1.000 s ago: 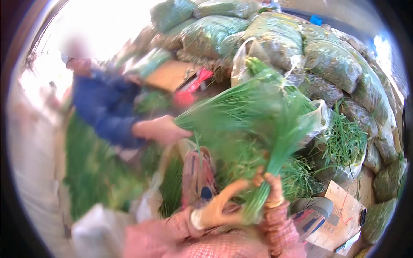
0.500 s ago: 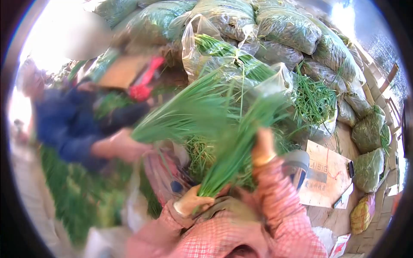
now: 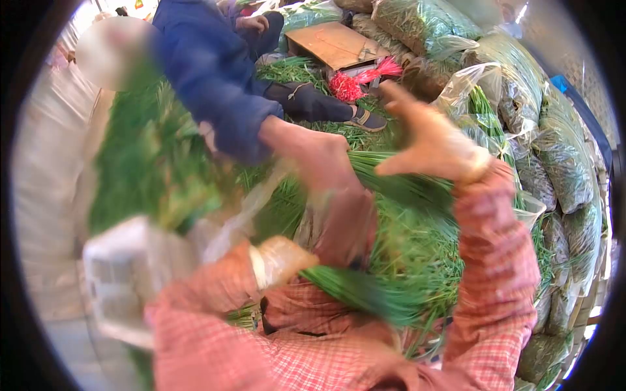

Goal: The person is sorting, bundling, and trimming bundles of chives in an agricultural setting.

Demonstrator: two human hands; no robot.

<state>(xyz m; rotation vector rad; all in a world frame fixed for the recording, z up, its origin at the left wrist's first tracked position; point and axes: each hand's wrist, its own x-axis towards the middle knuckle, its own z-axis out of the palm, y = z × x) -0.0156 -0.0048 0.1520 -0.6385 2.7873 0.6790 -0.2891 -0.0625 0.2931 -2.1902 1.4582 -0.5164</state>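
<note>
My left hand (image 3: pixel 284 255) is closed low in front of me around the stem end of a bunch of chives (image 3: pixel 368 292), long thin green leaves that stretch to the right across my lap. Higher up, my right hand (image 3: pixel 433 144) is open and holds nothing, its thumb and fingers spread. Just under it, overlapping it in this view, lies a second bunch of chives (image 3: pixel 405 184). The bare hand of a co-worker (image 3: pixel 316 153) in a dark blue sleeve is closed at that bunch's left end. Motion blurs both my hands.
Loose green trimmings (image 3: pixel 417 257) cover the floor between us. A wooden board (image 3: pixel 336 44) tops a box beside red ties (image 3: pixel 347 86). Stuffed clear plastic bags (image 3: pixel 512 72) are stacked along the right. A white crate (image 3: pixel 124 254) stands left, with more greens (image 3: pixel 147 156) beyond.
The view has swung left. My right hand has come off my bunch and opened, while my left still grips its stem end. The co-worker's hand and bunch are now closer to me.
</note>
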